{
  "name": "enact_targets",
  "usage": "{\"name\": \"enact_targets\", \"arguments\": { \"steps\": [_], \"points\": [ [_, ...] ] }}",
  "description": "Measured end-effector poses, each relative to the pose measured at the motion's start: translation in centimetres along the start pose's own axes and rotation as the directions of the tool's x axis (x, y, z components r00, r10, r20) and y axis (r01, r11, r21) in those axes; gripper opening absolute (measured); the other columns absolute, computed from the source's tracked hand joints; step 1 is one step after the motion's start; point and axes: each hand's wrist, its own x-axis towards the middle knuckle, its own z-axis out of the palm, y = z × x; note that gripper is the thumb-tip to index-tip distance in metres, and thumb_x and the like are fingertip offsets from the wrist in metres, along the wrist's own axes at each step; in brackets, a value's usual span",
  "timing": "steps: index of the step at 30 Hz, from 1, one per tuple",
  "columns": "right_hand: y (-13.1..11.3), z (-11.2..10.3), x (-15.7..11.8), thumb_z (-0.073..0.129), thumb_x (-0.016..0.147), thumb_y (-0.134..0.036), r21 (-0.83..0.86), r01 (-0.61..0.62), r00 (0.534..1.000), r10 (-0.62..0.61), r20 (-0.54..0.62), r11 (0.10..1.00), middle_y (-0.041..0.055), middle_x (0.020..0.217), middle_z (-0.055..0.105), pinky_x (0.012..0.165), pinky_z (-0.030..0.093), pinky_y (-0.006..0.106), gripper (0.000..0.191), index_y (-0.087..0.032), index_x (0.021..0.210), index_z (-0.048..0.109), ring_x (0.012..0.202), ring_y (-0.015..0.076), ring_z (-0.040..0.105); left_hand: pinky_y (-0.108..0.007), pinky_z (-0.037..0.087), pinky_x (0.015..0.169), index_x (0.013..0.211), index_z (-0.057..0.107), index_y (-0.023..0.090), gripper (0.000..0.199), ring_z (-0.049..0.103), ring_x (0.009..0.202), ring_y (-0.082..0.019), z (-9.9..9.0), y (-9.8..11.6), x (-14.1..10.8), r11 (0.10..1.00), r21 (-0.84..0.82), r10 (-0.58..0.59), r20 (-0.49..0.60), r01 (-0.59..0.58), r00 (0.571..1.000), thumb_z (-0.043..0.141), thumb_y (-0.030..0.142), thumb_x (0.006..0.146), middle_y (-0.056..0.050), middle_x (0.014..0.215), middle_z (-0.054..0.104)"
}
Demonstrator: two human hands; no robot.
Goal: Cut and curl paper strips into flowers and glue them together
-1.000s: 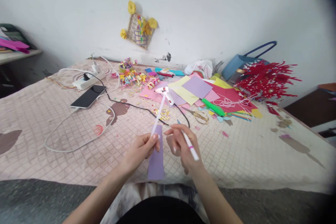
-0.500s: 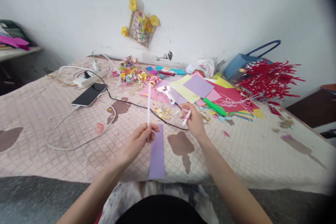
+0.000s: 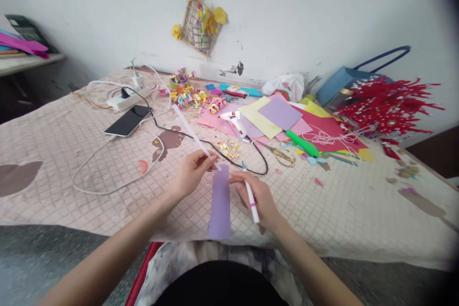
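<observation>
In my left hand (image 3: 193,172) is a long, narrow translucent strip that looks like a clear ruler (image 3: 189,128), tilted with its far end up to the left. Its near end is over the top of a purple paper strip (image 3: 219,210) lying lengthwise at the table's front edge. My right hand (image 3: 256,196), just right of that paper, is closed around a white pen (image 3: 250,195) with a pink band and a bluish tip pointing away from me. Its fingertips are close to the paper's right edge; whether they touch it I cannot tell.
Beyond my hands lie a glue gun (image 3: 236,123) with a black cord, gold-handled scissors (image 3: 283,155), coloured paper sheets (image 3: 279,114) and a green tool (image 3: 301,143). At left are a phone (image 3: 129,121) and a power strip (image 3: 127,99); red decorations (image 3: 390,105) stand at right.
The ruler has tipped from upright to leaning left, its near end lowered toward the paper. My right hand has come toward me and left with the pen, uncovering the scissors. The view has shifted slightly.
</observation>
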Motion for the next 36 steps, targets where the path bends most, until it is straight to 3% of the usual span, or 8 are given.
{"name": "enact_targets", "arguments": {
  "steps": [3,5,11,15,22,27,33,36],
  "points": [
    [0.2,0.5,-1.1,0.042,0.091,-0.021,-0.093,0.104,0.991,-0.096,0.09,0.99,0.0067,0.108,0.064,0.088,0.045,0.039,0.028,-0.025,0.114,0.057,0.102,0.0224,0.057,-0.025,0.048,0.062,0.087,0.063,0.013,0.02,0.061,0.064,-0.014,0.2,0.2,0.9,0.993,0.109,0.037,0.03,-0.041,0.999,0.054,0.03,0.083,-0.003,0.068,0.063],
    [0.4,0.7,-1.5,0.037,0.093,-0.019,-0.08,0.1,0.992,-0.093,0.086,0.992,0.0064,0.109,0.064,0.088,0.045,0.039,0.032,-0.026,0.118,0.055,0.103,0.0217,0.057,-0.025,0.049,0.063,0.089,0.063,0.013,0.019,0.062,0.066,-0.015,0.3,0.3,1.2,0.983,0.175,0.042,0.061,-0.052,0.997,0.053,0.028,0.083,-0.003,0.072,0.063],
    [0.9,-0.3,-0.1,0.042,0.093,-0.032,0.03,-0.073,0.994,0.075,-0.073,0.997,0.0057,0.091,0.063,0.075,0.047,0.033,0.028,-0.023,0.111,0.061,0.082,0.0186,0.058,-0.023,0.047,0.058,0.085,0.061,0.014,0.019,0.059,0.062,-0.014,-0.1,-0.3,1.1,0.959,0.274,0.075,0.011,-0.075,0.997,0.05,0.029,0.085,-0.003,0.068,0.061],
    [1.5,-0.9,2.3,0.046,0.09,-0.035,0.133,-0.185,0.982,0.188,-0.01,0.974,-0.0002,0.067,0.055,0.051,0.039,0.024,0.024,-0.019,0.099,0.061,0.054,0.0122,0.048,-0.023,0.048,0.058,0.084,0.057,0.015,0.019,0.06,0.061,-0.013,-0.3,-0.9,1.0,0.975,0.214,0.062,-0.002,-0.06,0.998,0.045,0.03,0.087,-0.002,0.068,0.061],
    [2.5,-0.3,5.6,0.051,0.083,-0.028,0.032,-0.161,0.987,0.161,-0.016,0.986,-0.0032,0.061,0.051,0.05,0.036,0.022,0.01,-0.019,0.079,0.055,0.052,0.0105,0.045,-0.025,0.044,0.061,0.081,0.055,0.016,0.022,0.055,0.065,-0.013,-0.5,-0.5,-0.1,0.973,0.218,0.081,-0.045,-0.069,0.996,0.042,0.032,0.089,-0.002,0.072,0.058],
    [2.9,0.8,6.2,0.052,0.079,-0.025,-0.015,-0.133,0.991,0.133,-0.029,0.991,-0.0031,0.058,0.05,0.05,0.034,0.023,0.01,-0.019,0.071,0.054,0.05,0.011,0.044,-0.027,0.043,0.067,0.078,0.054,0.016,0.025,0.056,0.068,-0.014,-0.7,-0.5,-2.1,0.998,0.067,-0.014,-0.018,0.015,1.0,0.038,0.031,0.091,-0.002,0.072,0.059],
    [2.9,1.4,6.3,0.052,0.077,-0.022,-0.056,-0.124,0.992,0.122,-0.037,0.991,-0.0035,0.056,0.05,0.051,0.034,0.023,0.007,-0.019,0.07,0.054,0.05,0.0114,0.045,-0.023,0.032,0.049,0.077,0.056,0.017,0.027,0.038,0.05,-0.01,-0.2,0.1,-4.1,0.981,0.118,-0.146,-0.088,0.155,0.985,0.041,0.035,0.09,0.004,0.055,0.04],
    [2.8,1.4,6.4,0.052,0.076,-0.022,-0.056,-0.123,0.992,0.122,-0.034,0.991,-0.0036,0.056,0.05,0.051,0.034,0.023,0.007,-0.019,0.07,0.054,0.05,0.0113,0.045,-0.023,0.03,0.047,0.077,0.057,0.016,0.031,0.036,0.047,-0.01,0.2,0.4,-4.9,0.979,0.051,-0.194,-0.076,0.198,0.978,0.041,0.039,0.09,0.005,0.052,0.037]
  ]
}}
